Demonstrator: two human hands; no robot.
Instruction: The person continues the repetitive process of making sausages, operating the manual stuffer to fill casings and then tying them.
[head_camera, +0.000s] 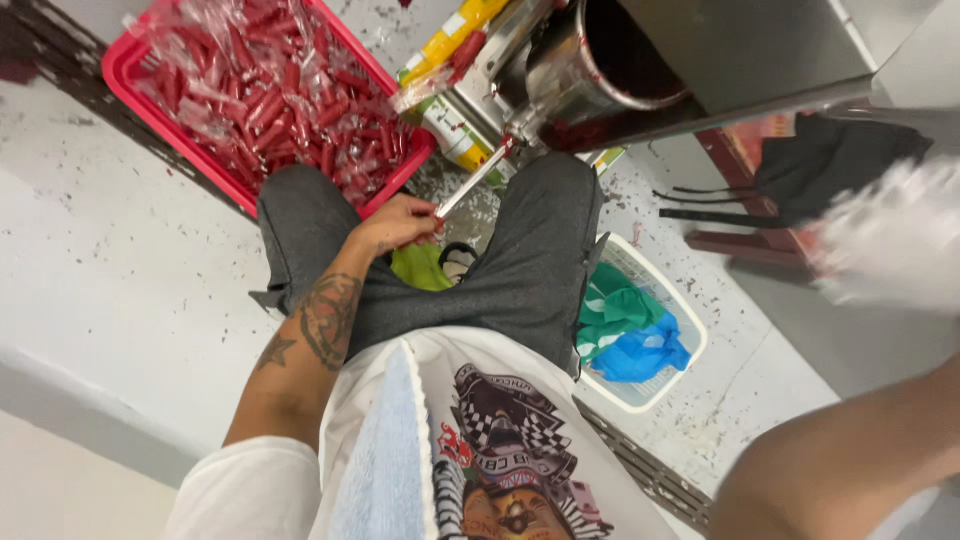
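Fingers of the left hand are pinched together on the lower end of a thin, clear plastic tube bag, which is held slanting up to the spout of a shiny steel filling machine. The bag's upper end is seen touching the spout, where dark red liquid is smeared. The hand is held above the gap between the knees, which are covered by grey shorts.

The right hand is raised at the right edge of the view and is blurred; whether its fingers are apart or together cannot be told, though something pale and crinkled, perhaps a bundle of clear bags, appears to be with it.

A red plastic basket heaped with sealed tubes of red liquid is set on the pale, spattered floor just beyond the left knee. A white plastic basket holding green and blue cloth is placed on the floor beside the right thigh. A black garment is draped over a dark red wooden stool farther right.
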